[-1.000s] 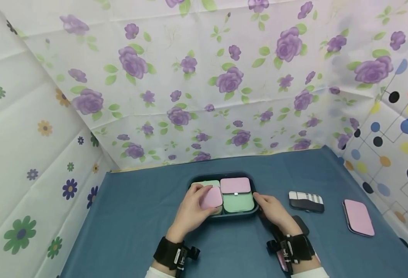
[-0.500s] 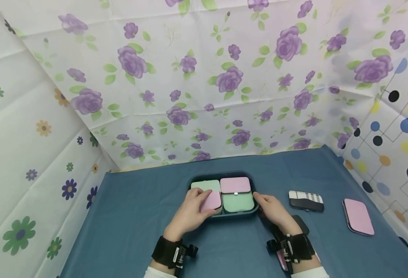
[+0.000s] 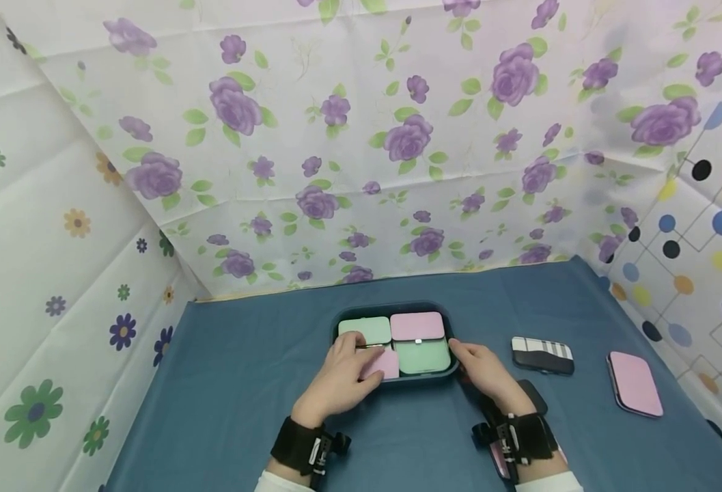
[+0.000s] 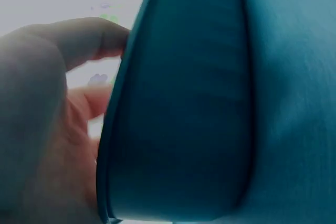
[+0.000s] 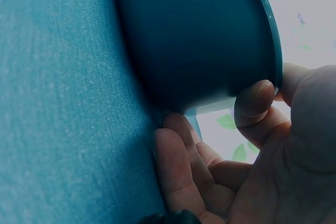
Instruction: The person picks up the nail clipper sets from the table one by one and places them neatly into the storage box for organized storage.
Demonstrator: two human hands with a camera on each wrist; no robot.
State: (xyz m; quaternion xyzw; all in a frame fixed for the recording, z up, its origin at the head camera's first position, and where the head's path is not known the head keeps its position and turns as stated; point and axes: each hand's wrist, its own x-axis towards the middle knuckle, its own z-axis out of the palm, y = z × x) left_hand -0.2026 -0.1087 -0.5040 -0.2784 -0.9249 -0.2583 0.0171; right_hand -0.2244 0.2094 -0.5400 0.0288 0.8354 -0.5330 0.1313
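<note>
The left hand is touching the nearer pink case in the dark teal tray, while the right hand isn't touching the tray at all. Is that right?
Not quite: the right hand does touch the dark teal tray, its fingers holding the rim, as the right wrist view shows. The left hand is indeed touching the nearer pink case.

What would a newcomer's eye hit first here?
Probably the large purple roses on the backdrop, across the upper head view. Next, mid-table, the dark tray of pink and green cases, with the left hand on the near-left pink case and the right hand gripping the tray's right end.
</note>
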